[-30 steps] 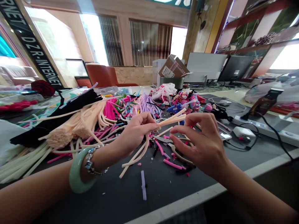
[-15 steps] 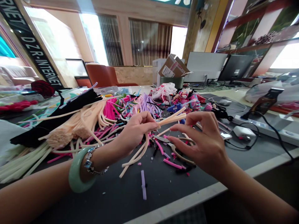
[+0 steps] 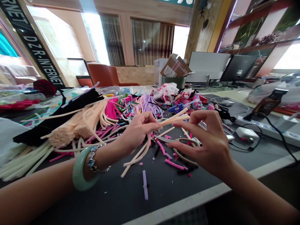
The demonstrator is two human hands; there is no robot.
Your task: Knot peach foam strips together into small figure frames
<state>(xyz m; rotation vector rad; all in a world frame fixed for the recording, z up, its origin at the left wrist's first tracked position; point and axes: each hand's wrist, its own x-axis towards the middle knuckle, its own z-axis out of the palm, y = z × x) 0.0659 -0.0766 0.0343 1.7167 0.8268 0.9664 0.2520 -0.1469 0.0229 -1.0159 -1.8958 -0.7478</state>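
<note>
Between the thumb and fingers of my left hand (image 3: 142, 131) is a small bundle of cream pipe cleaners (image 3: 172, 120). Their upper ends point right, while the bent tails hang below my fingers toward the tabletop. My right hand (image 3: 209, 143) is just to the right of those ends, thumb and index finger apart with nothing seen between them; whether a fingertip touches the stems I cannot tell. Beneath it lie scissors (image 3: 164, 139), their handles partly hidden by my fingers. Pink offcuts (image 3: 173, 164) and a short lilac piece (image 3: 145, 185) lie on the dark table.
To the left, a thick bundle of cream pipe cleaners (image 3: 77, 125) rests by a black bundle (image 3: 47, 126) and pale green stems (image 3: 28, 159). Behind my hands is a heap of coloured stems (image 3: 150, 106) and a blue glue gun (image 3: 176, 107). A power strip (image 3: 269, 126) with cables is at right.
Both hands keep nearly the same pose, and the pipe cleaners stay in my left hand. The whole view has shifted slightly, with things appearing a little further right.
</note>
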